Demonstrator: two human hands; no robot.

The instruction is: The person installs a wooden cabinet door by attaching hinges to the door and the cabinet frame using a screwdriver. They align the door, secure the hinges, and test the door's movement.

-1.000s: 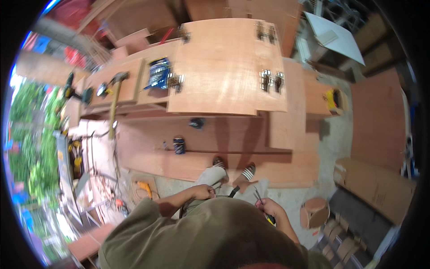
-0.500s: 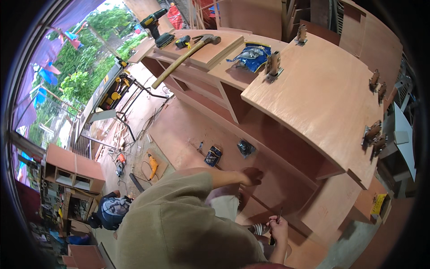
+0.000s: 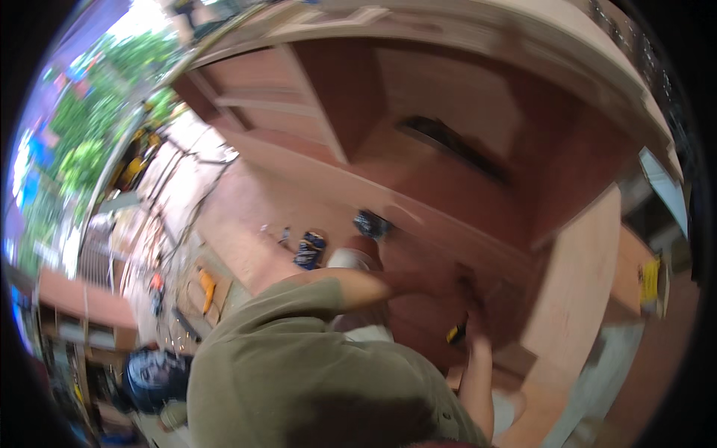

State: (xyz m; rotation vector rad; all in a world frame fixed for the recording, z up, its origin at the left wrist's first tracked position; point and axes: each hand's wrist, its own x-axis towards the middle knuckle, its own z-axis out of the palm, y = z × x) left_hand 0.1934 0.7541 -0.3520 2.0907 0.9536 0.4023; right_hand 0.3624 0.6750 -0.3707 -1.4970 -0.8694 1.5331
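The picture is smeared by motion. My right hand (image 3: 478, 322) is closed around what looks like a screwdriver (image 3: 455, 333); its black and yellow handle end sticks out beside the palm. My left hand (image 3: 441, 284) reaches across from the left, close to the right one, in front of the open lower part of a reddish-brown wooden cabinet (image 3: 433, 196). Its fingers are too blurred to read. Left of my hands, a blue packet (image 3: 310, 249) and a clear plastic bag with dark contents (image 3: 371, 223) lie on the wooden surface below the cabinet.
A dark long object (image 3: 452, 149) shows inside the cabinet. Orange power tool (image 3: 207, 290), cables and wood strips lie on the floor at left. Another person in a dark shirt (image 3: 155, 379) is at the lower left. A yellow label (image 3: 650, 287) shows at right.
My view has swung lower and closer to the cabinet's open front; its top has slid toward the upper rim. Both hands have moved up and nearer each other, the right still with the screwdriver.
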